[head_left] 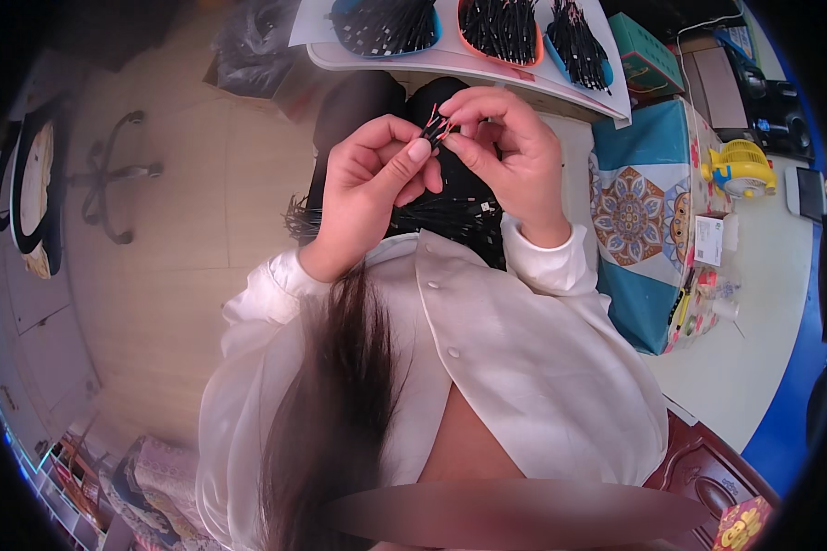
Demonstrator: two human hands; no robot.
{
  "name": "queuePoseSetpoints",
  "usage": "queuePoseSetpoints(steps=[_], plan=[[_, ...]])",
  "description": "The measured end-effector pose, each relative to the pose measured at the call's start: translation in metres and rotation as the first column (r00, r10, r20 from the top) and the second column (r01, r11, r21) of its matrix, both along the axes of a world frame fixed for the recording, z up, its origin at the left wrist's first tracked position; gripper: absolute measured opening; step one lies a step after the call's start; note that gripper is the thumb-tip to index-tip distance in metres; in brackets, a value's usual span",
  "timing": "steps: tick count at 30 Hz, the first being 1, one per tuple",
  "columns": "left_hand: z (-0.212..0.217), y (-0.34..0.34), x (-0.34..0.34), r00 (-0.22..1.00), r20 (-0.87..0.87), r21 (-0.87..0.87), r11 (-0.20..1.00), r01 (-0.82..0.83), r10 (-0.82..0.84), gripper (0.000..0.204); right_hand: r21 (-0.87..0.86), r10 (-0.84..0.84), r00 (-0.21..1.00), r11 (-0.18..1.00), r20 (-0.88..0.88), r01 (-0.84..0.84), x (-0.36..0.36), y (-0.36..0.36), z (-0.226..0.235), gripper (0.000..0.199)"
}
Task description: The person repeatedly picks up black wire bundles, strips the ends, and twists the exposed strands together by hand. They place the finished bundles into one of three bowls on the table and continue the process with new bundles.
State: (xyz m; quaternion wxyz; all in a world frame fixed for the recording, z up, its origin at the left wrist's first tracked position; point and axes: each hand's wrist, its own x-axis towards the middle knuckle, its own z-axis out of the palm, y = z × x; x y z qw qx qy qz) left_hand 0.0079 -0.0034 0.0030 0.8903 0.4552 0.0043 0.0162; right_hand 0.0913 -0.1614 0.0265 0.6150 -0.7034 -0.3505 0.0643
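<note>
Above my lap, my left hand (pixel 374 173) pinches a few thin black cables (pixel 435 131) between thumb and fingers. Their stripped-back ends fan out into fine red wires. My right hand (pixel 515 151) meets it from the other side, its thumb and forefinger closed on the red wire ends; its other fingers curl loosely. Below both hands, a pile of black cables (pixel 450 216) with small white connectors lies across my dark-trousered lap.
Ahead, a white table (pixel 413 66) bears a blue basket (pixel 386 50), an orange basket (pixel 501 57) and another blue basket (pixel 606 73), all full of black cables. To the right are a patterned cloth-covered box (pixel 639 138) and a yellow fan (pixel 742 168). A chair base (pixel 119 174) stands left.
</note>
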Motion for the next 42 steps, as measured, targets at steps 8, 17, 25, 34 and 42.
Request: queuePoseSetpoints(steps=[8,17,25,34,42], plan=[[-0.001,-0.003,0.000,0.999,0.008,-0.039,0.998,0.054,-0.054,0.013,0.243,0.254,0.772,0.961,-0.582,-0.133,0.003,-0.004,-0.001,0.018],[0.001,-0.003,-0.003,0.996,0.014,0.101,0.991,0.087,-0.089,0.018,0.440,0.418,0.528,0.893,-0.739,-0.091,0.001,-0.004,-0.010,0.012],[0.000,-0.002,-0.003,0.996,0.023,0.086,0.993,0.085,-0.088,0.018,0.459,0.486,0.450,0.871,-0.749,-0.176,-0.002,0.001,-0.011,0.017],[0.006,-0.004,-0.003,0.998,-0.042,0.181,0.981,0.063,-0.056,0.019,0.322,0.323,0.611,0.940,-0.723,-0.116,-0.006,0.003,-0.011,0.016],[0.007,0.003,-0.002,0.987,-0.033,0.138,0.978,0.157,-0.154,0.018,0.372,0.389,0.538,0.917,-0.748,-0.145,-0.007,0.002,-0.012,0.017]])
